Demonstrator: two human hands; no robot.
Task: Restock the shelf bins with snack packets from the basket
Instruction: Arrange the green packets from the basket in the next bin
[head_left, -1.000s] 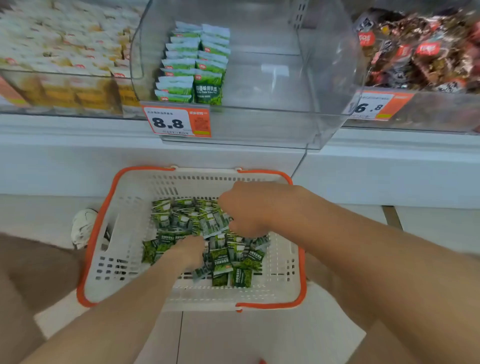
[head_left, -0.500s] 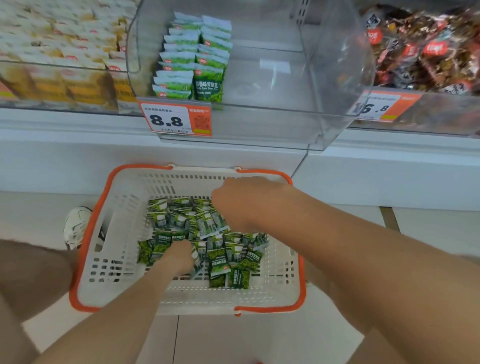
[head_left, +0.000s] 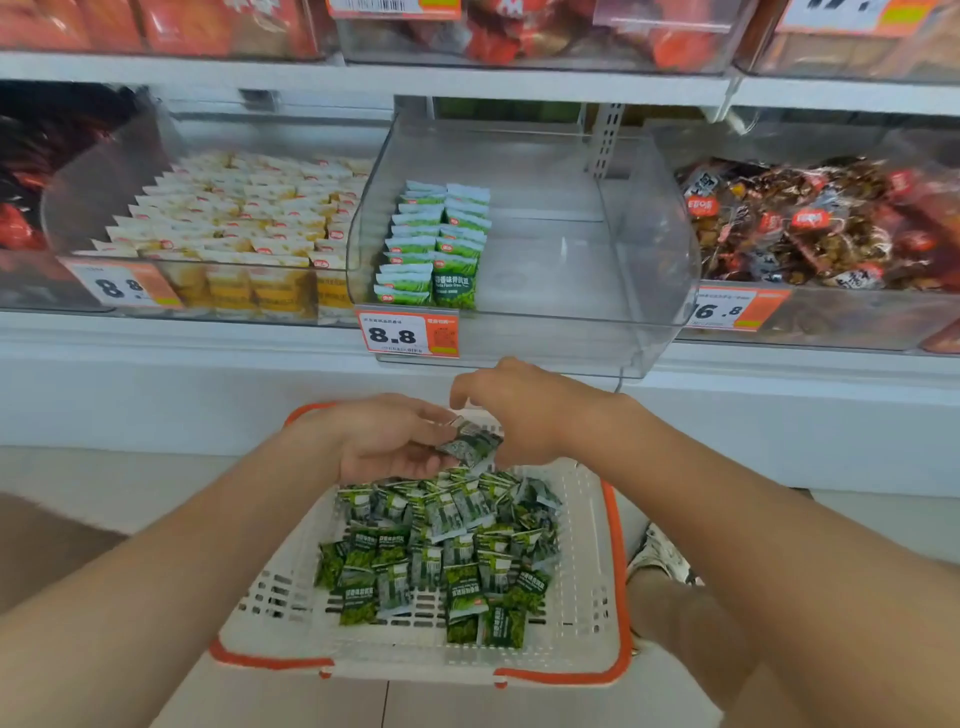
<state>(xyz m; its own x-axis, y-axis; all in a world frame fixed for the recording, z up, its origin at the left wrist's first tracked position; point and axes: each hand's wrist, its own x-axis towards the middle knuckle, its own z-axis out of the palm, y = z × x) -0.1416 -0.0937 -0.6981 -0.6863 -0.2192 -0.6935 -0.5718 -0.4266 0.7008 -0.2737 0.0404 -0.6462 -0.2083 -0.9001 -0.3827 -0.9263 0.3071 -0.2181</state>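
Left fingers (head_left: 406, 460): palm up, curled round a few crinkly green foil packets (head_left: 470, 446).
Right fingers (head_left: 462, 393): bent over those packets. The grip is hidden, so I cannot tell.
Below my fingers: slotted white plastic basket (head_left: 587, 597) with an orange rim, holding a loose pile (head_left: 441, 545).
Beyond my fingers: clear curved bin (head_left: 571, 270) holding two neat rows (head_left: 436, 244).

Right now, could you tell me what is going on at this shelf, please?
A person is restocking. Their left hand holds a green packet above the white basket, which is heaped with loose green packets. The right hand curls right beside it, grip unclear. The clear bin marked 8.8 holds only two rows of matching packets at its left side.
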